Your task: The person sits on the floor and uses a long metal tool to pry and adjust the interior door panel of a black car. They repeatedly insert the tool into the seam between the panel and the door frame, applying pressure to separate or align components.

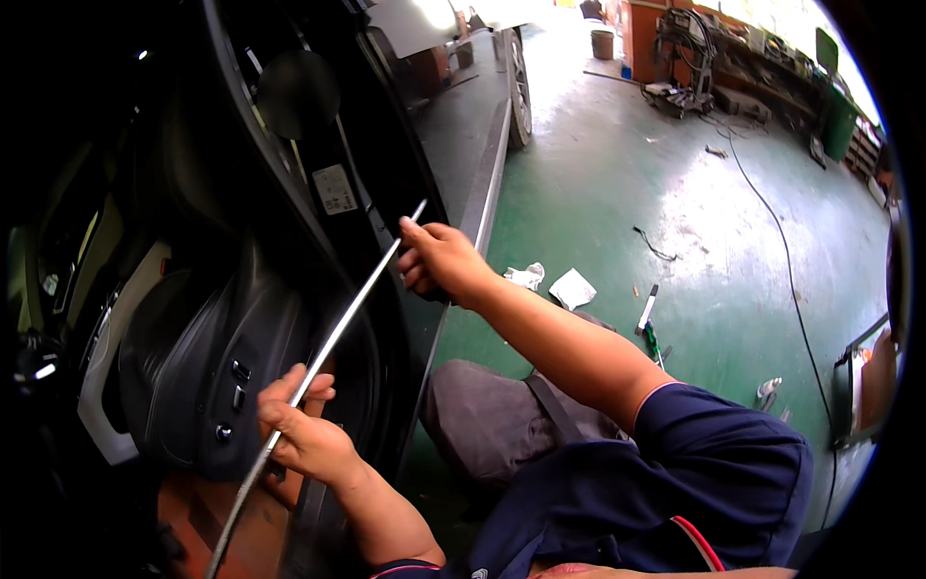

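A long, thin metal rod [340, 330] slants across the open car doorway, its far tip pointing at the door pillar. My left hand [305, 436] grips it lower down, between thumb and fingers, beside the dark car seat [198, 376]. Close to the upper tip, my right hand [439, 259] pinches the rod with its fingers curled in. Behind that tip is the black door pillar [381, 207], which carries a pale label [335, 190]. Whether the tip touches the pillar I cannot tell. The rod's near end runs out of the picture at the bottom.
To the right on the green floor [579, 203] lie crumpled white paper [526, 277], a flat white sheet [573, 289], a green-handled tool [653, 338] and a long black cable [772, 217]. A wheeled machine [687, 58] and a green bin [841, 121] stand farther back.
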`<state>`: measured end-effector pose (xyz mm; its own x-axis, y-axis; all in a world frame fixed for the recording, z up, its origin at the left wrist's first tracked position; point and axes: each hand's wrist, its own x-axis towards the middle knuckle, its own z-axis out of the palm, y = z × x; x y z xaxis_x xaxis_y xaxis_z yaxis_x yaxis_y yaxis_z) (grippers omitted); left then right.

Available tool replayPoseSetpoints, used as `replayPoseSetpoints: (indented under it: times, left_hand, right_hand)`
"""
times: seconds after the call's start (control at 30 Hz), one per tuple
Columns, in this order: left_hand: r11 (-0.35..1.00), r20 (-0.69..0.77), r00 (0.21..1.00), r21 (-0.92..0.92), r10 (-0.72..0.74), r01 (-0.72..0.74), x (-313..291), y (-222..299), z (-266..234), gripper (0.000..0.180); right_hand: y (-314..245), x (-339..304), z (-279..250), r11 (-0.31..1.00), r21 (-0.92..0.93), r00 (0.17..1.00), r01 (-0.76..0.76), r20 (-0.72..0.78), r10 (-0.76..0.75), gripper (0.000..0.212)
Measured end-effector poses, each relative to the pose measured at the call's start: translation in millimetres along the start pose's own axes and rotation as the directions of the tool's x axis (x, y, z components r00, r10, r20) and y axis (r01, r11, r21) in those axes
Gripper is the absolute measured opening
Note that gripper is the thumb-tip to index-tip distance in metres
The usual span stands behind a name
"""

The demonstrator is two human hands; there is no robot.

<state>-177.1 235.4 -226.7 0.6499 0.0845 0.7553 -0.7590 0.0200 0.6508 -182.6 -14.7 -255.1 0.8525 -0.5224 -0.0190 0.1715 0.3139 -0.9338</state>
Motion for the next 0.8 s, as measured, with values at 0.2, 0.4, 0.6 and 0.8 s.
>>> replayPoseSetpoints:
  times: [0.2, 0.4, 0.6, 0.8]
  left_hand:
    - [0.972, 0.165, 0.975, -0.206, 0.149, -0.114, -16, -38, -24, 0.052]
    - [0.96, 0.175, 0.964, -0.228, 0.203, -0.161, -52, -51, -36, 0.036]
    - [0.942, 0.238, 0.971, -0.333, 0.03, 0.052, -78, -65, -49, 0.047]
    - [0.745, 0.383, 0.913, -0.648, 0.141, 0.157, -82, -85, -54, 0.041]
  right_hand:
    - [-44, 22, -24, 0.132, -0.891, 0.685, 0.435, 0.233, -0.691, 0.025]
    - [-65, 79, 8, -0.413, -0.882, 0.906, 0.226, 0.346, -0.244, 0.029]
    - [-71, 102, 15, -0.584, -0.787, 0.958, 0.199, 0.281, -0.052, 0.024]
    - [-73, 93, 3, 0.04, -0.969, 0.92, 0.244, 0.218, -0.327, 0.023]
